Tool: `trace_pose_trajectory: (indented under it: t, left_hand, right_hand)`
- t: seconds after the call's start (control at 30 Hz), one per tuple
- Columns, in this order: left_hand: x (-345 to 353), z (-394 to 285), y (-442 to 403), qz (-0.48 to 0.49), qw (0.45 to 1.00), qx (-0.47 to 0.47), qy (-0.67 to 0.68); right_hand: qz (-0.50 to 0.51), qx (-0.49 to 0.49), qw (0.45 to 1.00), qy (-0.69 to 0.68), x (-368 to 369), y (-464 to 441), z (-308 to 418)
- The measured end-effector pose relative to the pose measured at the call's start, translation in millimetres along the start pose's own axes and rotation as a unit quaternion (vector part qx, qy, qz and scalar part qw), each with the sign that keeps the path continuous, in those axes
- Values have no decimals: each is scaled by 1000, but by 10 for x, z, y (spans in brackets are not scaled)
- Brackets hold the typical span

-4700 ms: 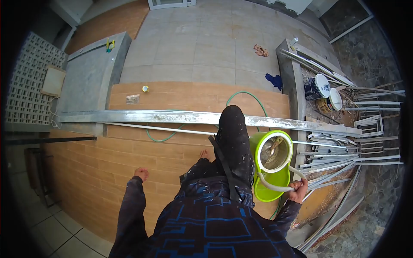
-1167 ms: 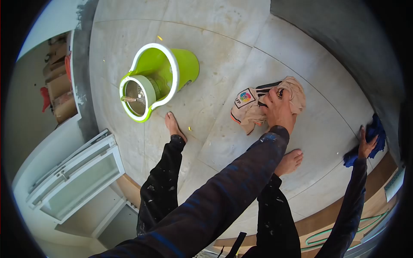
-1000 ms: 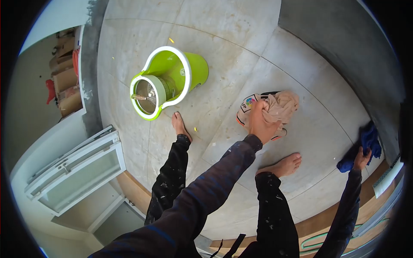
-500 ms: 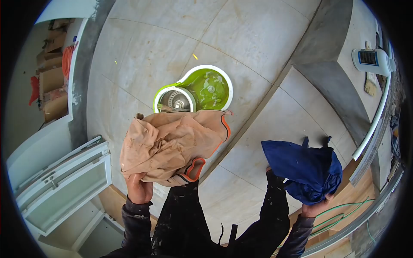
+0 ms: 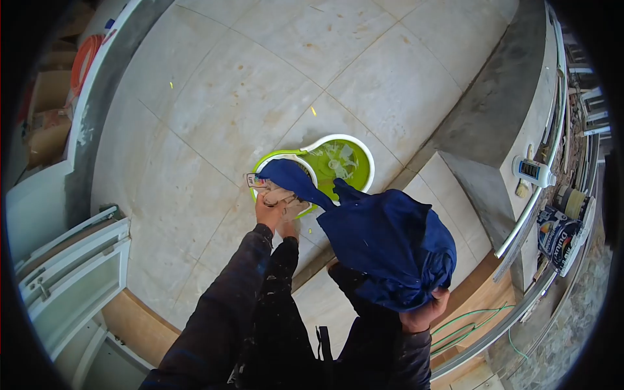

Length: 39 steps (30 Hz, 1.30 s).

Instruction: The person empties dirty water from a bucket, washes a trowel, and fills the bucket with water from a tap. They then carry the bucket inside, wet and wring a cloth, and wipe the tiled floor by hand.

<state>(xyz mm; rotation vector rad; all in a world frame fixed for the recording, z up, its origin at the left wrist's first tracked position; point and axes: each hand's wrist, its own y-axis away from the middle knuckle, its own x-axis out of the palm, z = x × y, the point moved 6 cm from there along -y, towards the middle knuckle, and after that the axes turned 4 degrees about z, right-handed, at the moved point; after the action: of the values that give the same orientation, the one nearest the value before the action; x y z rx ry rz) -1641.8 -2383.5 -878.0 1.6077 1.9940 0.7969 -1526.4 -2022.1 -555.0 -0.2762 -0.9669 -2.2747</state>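
Observation:
A green mop bucket (image 5: pixel 361 151) with a white rim stands on the tiles, with cloudy water in its right-hand basin. My left hand (image 5: pixel 268 212) is closed on the beige cloth (image 5: pixel 281 196), now a small bunch at the round spinner side. A pale printed label (image 5: pixel 256 181) shows just above my fingers. My right hand (image 5: pixel 426 313) grips the lower edge of a large navy cloth garment (image 5: pixel 390 244), which hangs bunched up. A narrow strip of the navy fabric reaches across to the spinner and lies over it, hiding most of the inside.
Right, on a ledge, lie a white bottle (image 5: pixel 534 171) and a brush (image 5: pixel 522 189); beyond is a paint container (image 5: pixel 558 239). A step edge (image 5: pixel 416 162) runs diagonally beside the bucket. A white-framed window (image 5: pixel 81 286) leans at left. A green hose (image 5: pixel 468 328) lies lower right.
My left hand has moved forward to the spinner with the beige cloth, which is now mostly bunched there. My right hand has brought the navy garment left, and part of it now covers the spinner.

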Motion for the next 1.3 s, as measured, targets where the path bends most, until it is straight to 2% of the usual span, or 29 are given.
trace_pose_trajectory:
  t: [0.03,0.07,0.1,0.13,0.2,0.27,0.33,0.37,0.4,0.43,0.47,0.53,0.57,0.6,0.67,0.7,0.73,0.8,0.87,0.9,0.93,0.97,1.0,1.07,1.1,1.17,1.2,1.27,1.3]
  left_hand:
    - [-76,263,-215,25,993,41,-105]
    - [27,55,-188,48,974,77,-210]
    - [62,-71,-93,54,903,45,-423]
    - [173,-235,17,52,904,37,-422]
    - [474,-656,137,1,856,183,-483]
    - [823,-496,89,175,943,20,-283]
    - [1187,-228,-8,232,955,-55,-179]
    - [1350,-83,-142,221,950,-65,-211]
    - [1497,94,-301,213,942,-77,-246]
    - [1609,261,-530,163,947,0,-276]
    - [1735,439,-644,122,935,5,-334]
    - [2036,623,-854,33,908,0,-417]
    - [2207,661,-941,-15,897,-8,-441]
    - [2278,783,-976,-68,905,26,-420]
    - [2276,1104,-1171,-166,915,-24,-367]
    - [2248,1222,-1289,-104,951,-79,-281]
    - [2194,1230,-1413,-100,952,-81,-279]
    - [2136,1640,-1566,6,973,-181,-141]
    - [2121,1840,-1507,66,967,-234,-72]
    - [2057,1917,-1433,-9,969,-218,-117]
    - [1977,1861,-1352,-86,964,-197,-158]
    - [2033,1554,-1205,-8,973,-203,-107]
    - [1985,1337,-1074,-7,975,-197,-103]
    - [2009,1015,-859,63,979,-196,5]
    - [2030,885,-748,62,980,-192,6]
    - [1978,694,-594,-19,987,-153,37]
    - [1938,816,-625,-20,987,-153,37]
    - [1955,1180,-763,6,966,-251,64]
    - [2006,1105,-754,-31,937,-337,87]
  right_hand:
    - [-7,22,1000,21,177,-110,-184]
    - [20,25,996,79,293,-274,-355]
    - [46,24,989,136,412,-436,-524]
    - [82,24,974,211,450,-663,-724]
    - [132,22,936,326,428,-1169,-1211]
    - [160,26,906,390,386,-1731,-1796]
    - [173,16,831,528,263,-2336,-2359]
    - [191,-13,774,603,126,-2667,-2672]
    - [233,-88,682,687,-63,-3024,-3046]
    - [227,-42,630,741,-141,-3238,-3256]
    - [213,17,573,791,-296,-3349,-3456]
    - [229,21,521,822,-470,-3623,-3758]
    - [234,-9,521,821,-665,-3774,-3967]
    - [245,16,533,809,-819,-3914,-4063]
    - [264,67,556,785,-1119,-4186,-4248]
    - [345,97,498,790,-1250,-4257,-4370]
    - [419,122,437,787,-1339,-4336,-4468]
    - [478,25,372,795,-1152,-4266,-4450]
    - [266,92,411,867,-903,-4211,-4104]
    - [248,150,454,843,-879,-4166,-4029]
    - [249,145,456,842,-728,-4054,-3906]
    - [221,163,493,825,-584,-3889,-3700]
    - [193,181,529,807,-460,-3719,-3452]
    - [195,144,622,744,-143,-3400,-2976]
    - [198,139,623,744,-121,-3283,-2845]
    - [258,-20,698,667,80,-3132,-2575]
    - [260,-20,698,667,79,-3122,-2601]
    - [260,20,661,704,-54,-3201,-2818]
    - [274,24,646,712,-216,-3289,-3059]
